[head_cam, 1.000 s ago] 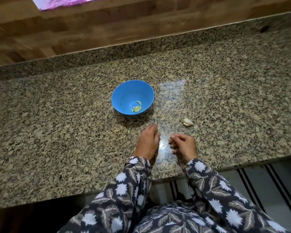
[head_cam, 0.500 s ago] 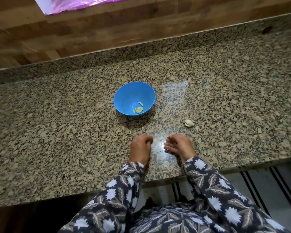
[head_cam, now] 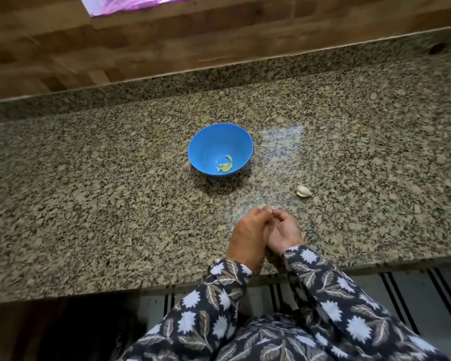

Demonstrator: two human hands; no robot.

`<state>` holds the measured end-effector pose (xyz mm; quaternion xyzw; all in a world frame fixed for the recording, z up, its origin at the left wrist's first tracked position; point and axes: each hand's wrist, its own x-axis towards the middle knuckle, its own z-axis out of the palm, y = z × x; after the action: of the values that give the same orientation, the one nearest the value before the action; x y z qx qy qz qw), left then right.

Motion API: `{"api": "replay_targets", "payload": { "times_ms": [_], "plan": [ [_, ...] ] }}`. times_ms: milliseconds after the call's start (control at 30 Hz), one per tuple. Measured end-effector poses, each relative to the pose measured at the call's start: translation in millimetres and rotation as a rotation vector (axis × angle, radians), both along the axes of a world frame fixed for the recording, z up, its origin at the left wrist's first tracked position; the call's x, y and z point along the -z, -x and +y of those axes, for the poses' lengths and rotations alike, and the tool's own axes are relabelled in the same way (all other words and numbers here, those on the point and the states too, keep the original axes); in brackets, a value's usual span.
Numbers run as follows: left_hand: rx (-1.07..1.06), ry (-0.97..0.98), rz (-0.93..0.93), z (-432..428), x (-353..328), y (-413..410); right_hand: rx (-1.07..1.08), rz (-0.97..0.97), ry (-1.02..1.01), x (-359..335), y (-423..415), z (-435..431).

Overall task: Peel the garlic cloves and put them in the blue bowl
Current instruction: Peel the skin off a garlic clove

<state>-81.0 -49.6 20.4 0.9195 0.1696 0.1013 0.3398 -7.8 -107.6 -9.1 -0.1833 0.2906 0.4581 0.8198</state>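
Bowl [head_cam: 220,149]: bright blue, plain, no pattern.
Bits in the bowl [head_cam: 225,166]: yellow-green.
Garlic clove [head_cam: 303,191], on the right of the bowl: creamy white with a bit of pale yellow.
Counter [head_cam: 115,204] under the bowl: speckled stone, with tan, grey and black dots all over.
Wall [head_cam: 167,45] behind the bowl: brown wood look, in light and dark blocks.
Shiny sheet [head_cam: 141,2] far behind the bowl: pink and purple.
Sleeves [head_cam: 323,287], on the near side of the bowl: dark blue-grey with white flowers and pale brown leaves.
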Motion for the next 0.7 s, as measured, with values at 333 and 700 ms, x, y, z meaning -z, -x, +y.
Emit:
{"api": "replay_targets", "payload": {
  "times_ms": [333,700],
  "plan": [
    [-0.214,0.476,-0.179,2.3,-0.9,3.3,0.041,-0.02,0.137,7.0,-0.6,9.9],
    [-0.137,0.365,-0.028,4.3,1.5,-1.8,0.063,-0.089,0.087,5.5,-1.3,2.2]
  ]
}}
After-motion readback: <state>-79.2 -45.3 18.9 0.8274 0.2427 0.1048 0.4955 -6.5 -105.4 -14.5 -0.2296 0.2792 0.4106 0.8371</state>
